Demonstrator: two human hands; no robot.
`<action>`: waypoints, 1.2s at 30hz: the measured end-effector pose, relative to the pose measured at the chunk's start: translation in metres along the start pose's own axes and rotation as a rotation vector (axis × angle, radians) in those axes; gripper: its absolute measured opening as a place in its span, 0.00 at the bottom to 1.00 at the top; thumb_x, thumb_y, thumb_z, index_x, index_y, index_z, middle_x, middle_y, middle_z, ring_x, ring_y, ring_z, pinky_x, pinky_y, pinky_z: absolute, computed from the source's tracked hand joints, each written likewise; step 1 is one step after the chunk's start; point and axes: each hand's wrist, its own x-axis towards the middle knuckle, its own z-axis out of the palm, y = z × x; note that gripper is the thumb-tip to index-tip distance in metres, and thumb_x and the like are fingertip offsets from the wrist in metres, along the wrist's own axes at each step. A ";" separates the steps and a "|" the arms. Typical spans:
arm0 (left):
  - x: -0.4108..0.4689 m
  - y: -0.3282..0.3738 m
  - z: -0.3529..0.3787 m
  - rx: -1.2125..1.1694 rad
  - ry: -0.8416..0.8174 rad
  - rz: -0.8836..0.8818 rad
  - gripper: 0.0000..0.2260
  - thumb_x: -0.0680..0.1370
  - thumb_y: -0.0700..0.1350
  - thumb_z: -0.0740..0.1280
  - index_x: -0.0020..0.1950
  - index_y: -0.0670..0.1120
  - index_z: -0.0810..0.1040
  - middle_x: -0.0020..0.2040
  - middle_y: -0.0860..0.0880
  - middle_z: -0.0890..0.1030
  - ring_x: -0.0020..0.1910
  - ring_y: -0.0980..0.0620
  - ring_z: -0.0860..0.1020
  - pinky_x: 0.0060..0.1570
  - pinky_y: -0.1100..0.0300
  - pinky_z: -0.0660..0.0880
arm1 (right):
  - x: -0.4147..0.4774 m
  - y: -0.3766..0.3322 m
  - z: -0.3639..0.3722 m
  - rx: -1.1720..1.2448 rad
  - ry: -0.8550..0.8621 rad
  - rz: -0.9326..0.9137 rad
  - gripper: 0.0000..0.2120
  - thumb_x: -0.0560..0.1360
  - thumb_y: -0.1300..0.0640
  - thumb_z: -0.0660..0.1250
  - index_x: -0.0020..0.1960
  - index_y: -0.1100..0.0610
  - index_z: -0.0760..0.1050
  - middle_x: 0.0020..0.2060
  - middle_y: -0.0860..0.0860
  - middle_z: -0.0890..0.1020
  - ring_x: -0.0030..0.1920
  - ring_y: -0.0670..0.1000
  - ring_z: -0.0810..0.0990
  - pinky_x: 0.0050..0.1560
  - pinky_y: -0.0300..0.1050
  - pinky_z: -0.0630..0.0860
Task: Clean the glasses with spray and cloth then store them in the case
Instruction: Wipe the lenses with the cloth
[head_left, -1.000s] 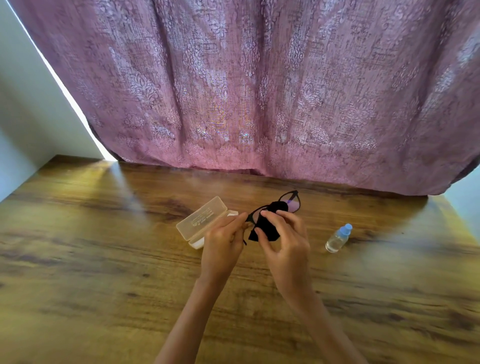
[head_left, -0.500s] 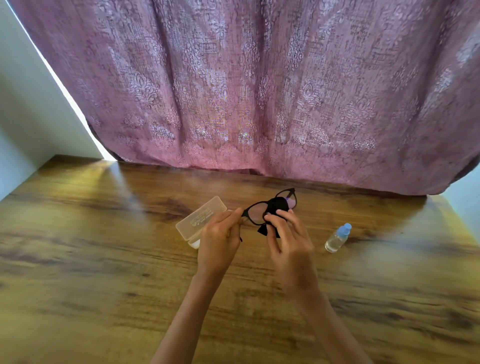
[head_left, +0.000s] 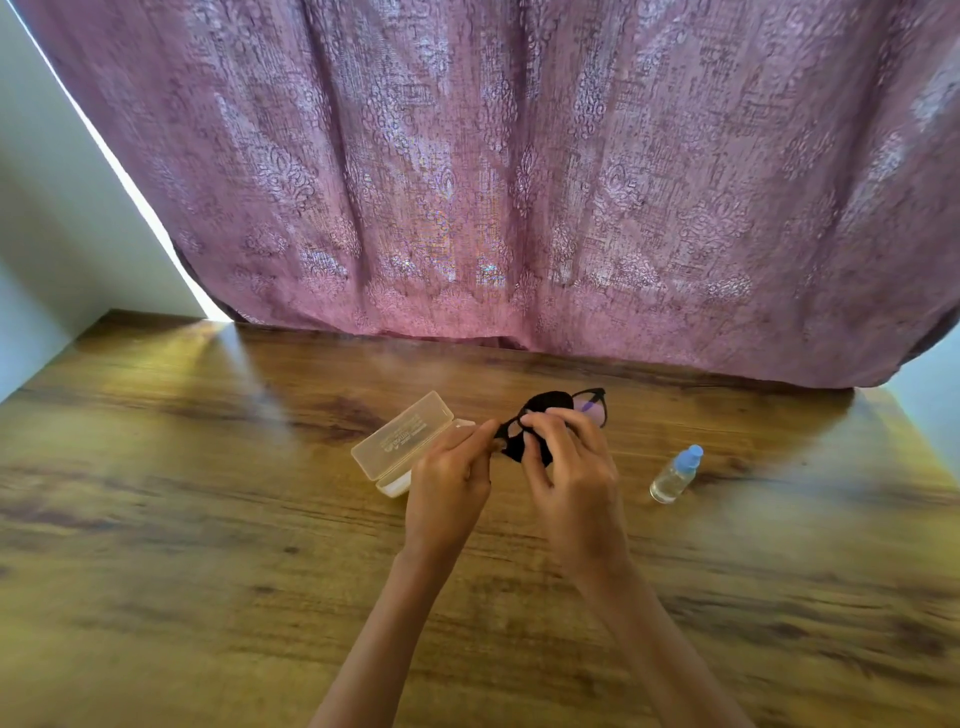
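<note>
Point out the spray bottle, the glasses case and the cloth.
spray bottle (head_left: 670, 480): head view, clear body.
glasses case (head_left: 401, 441): head view, open lid.
black cloth (head_left: 545, 402): head view, upper fold.

Cloth (head_left: 548, 402) covered one lens of glasses (head_left: 591, 410); left hand (head_left: 449, 483) hid part of case (head_left: 402, 441) base. Lid print was too small to read. Forearms (head_left: 384, 649) cut by lower edge

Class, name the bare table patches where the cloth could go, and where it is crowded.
Bare table: left of the case, right of the spray bottle, near edge. Crowded: centre, where left hand and right hand hold glasses and cloth.
</note>
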 end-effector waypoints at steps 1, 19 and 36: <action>0.000 0.000 0.000 0.009 0.004 -0.008 0.10 0.73 0.34 0.67 0.52 0.39 0.82 0.45 0.45 0.84 0.44 0.53 0.81 0.45 0.63 0.77 | 0.001 0.002 -0.001 -0.004 0.001 0.023 0.09 0.71 0.67 0.71 0.51 0.63 0.80 0.44 0.55 0.81 0.52 0.49 0.79 0.57 0.38 0.75; 0.001 0.003 -0.005 0.044 0.013 -0.042 0.13 0.75 0.40 0.60 0.52 0.38 0.82 0.42 0.45 0.83 0.42 0.54 0.79 0.45 0.69 0.72 | -0.008 -0.010 0.001 0.022 -0.047 -0.055 0.08 0.75 0.62 0.66 0.53 0.62 0.80 0.48 0.51 0.76 0.52 0.51 0.81 0.53 0.46 0.79; 0.001 0.003 -0.005 -0.010 0.025 -0.067 0.11 0.72 0.33 0.65 0.52 0.39 0.82 0.44 0.45 0.84 0.43 0.54 0.79 0.42 0.61 0.76 | -0.002 0.001 -0.004 0.066 -0.004 0.077 0.07 0.70 0.63 0.74 0.48 0.61 0.80 0.41 0.50 0.82 0.44 0.47 0.80 0.46 0.39 0.77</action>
